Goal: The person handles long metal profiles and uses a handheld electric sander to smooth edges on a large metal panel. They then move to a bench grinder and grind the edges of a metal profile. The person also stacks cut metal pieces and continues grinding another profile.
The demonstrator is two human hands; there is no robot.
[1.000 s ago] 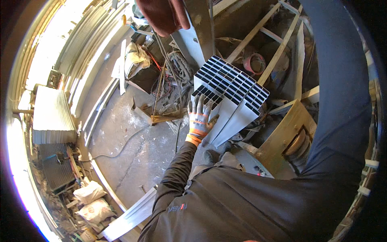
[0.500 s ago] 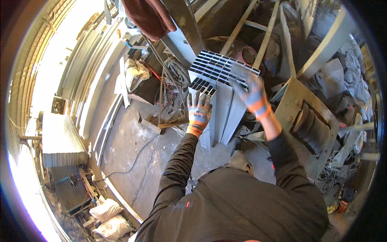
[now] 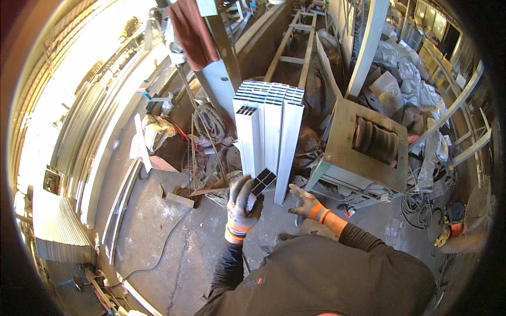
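Note:
A bundle of long silver hollow metal profiles (image 3: pixel 270 113) stands upright ahead of me, its cell-like open ends facing up. Low in front of it, a hollow metal profile (image 3: pixel 263 181) with a dark, divided end is tilted beside my left hand (image 3: pixel 241 208). The fingers and thumb of this hand curl around that piece; most of its length is hidden. To the right of the bundle's lower end, my right hand (image 3: pixel 310 204) holds nothing, its fingers apart. Both hands wear grey gloves with orange bands.
A metal-framed machine (image 3: pixel 363 142) with a dark ribbed roller stands at the right. Long profiles (image 3: pixel 87 121) are stacked along the left. A brown cloth (image 3: pixel 192 34) hangs on a post. A thin cable (image 3: pixel 166 247) crosses the floor, and another coiled cable (image 3: pixel 419 210) lies right.
Both hands have come down from the bundle's top toward its lower end. A tilted profile end now shows at my left hand. The view has shifted, showing more of the bundle's sides.

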